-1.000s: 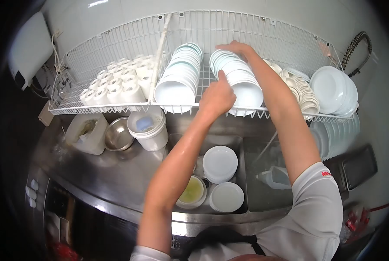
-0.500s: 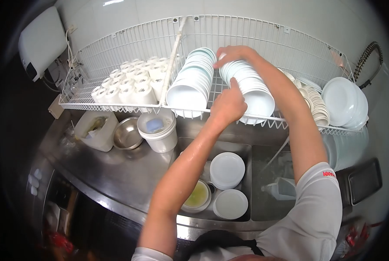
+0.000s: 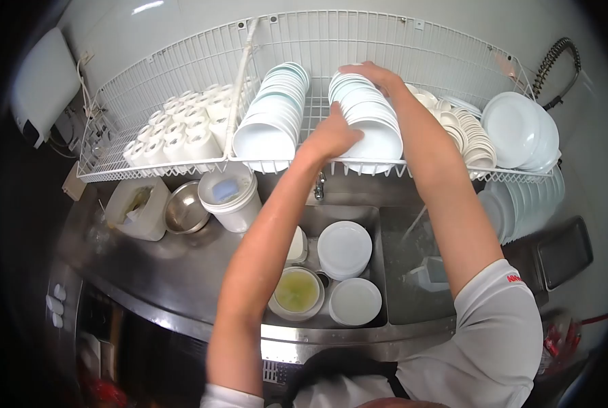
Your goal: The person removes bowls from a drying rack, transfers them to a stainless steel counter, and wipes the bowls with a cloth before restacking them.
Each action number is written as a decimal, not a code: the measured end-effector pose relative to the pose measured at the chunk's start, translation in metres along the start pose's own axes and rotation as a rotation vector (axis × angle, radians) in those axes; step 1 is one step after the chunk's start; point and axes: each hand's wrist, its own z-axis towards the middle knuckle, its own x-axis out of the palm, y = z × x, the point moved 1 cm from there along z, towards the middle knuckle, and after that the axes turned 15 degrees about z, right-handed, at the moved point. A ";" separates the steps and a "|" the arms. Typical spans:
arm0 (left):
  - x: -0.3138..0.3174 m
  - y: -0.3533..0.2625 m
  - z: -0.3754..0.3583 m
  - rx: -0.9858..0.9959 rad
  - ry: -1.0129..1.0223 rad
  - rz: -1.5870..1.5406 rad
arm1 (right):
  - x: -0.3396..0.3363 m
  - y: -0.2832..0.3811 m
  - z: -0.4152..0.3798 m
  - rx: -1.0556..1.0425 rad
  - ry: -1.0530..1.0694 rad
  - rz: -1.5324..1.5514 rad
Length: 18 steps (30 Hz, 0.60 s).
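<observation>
A nested row of white and pale-green bowls (image 3: 362, 98) lies on its side in the wire rack, mouths facing me. My left hand (image 3: 332, 134) grips the row's near left side, its thumb at the rim of the front bowl (image 3: 380, 141). At the far end my right hand (image 3: 377, 75) curls round the back of the same row, its fingertips partly hidden. Just to the left, a second row of nested bowls (image 3: 277, 109) rests untouched.
White cups (image 3: 202, 145) fill the left of the wire rack (image 3: 181, 168); small dishes (image 3: 477, 146) and plates (image 3: 511, 129) stand at right. Below, the sink (image 3: 380, 255) holds stacked bowls (image 3: 344, 249) and a bowl of yellowish liquid (image 3: 297, 291). A white bucket (image 3: 239, 214) stands left of it.
My left hand has shifted from the side of the bowl row to its front, thumb now at the front bowl's rim. My right hand stays at the far end. The camera view has shifted slightly.
</observation>
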 end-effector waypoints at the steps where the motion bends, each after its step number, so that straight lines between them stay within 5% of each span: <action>1: -0.001 -0.003 -0.001 -0.022 0.057 -0.056 | 0.000 0.006 -0.012 0.034 0.031 0.055; 3: -0.005 -0.009 -0.008 -0.074 0.169 -0.167 | -0.004 0.002 0.001 0.006 0.071 0.105; 10: 0.011 0.001 0.012 0.005 -0.104 -0.009 | -0.004 -0.006 0.001 0.010 -0.106 0.191; 13: 0.015 -0.006 -0.003 0.053 -0.297 0.123 | -0.004 0.008 -0.043 0.046 0.116 0.242; 18: 0.013 -0.018 -0.018 -0.039 -0.446 0.120 | 0.001 -0.007 -0.034 -0.148 -0.013 0.423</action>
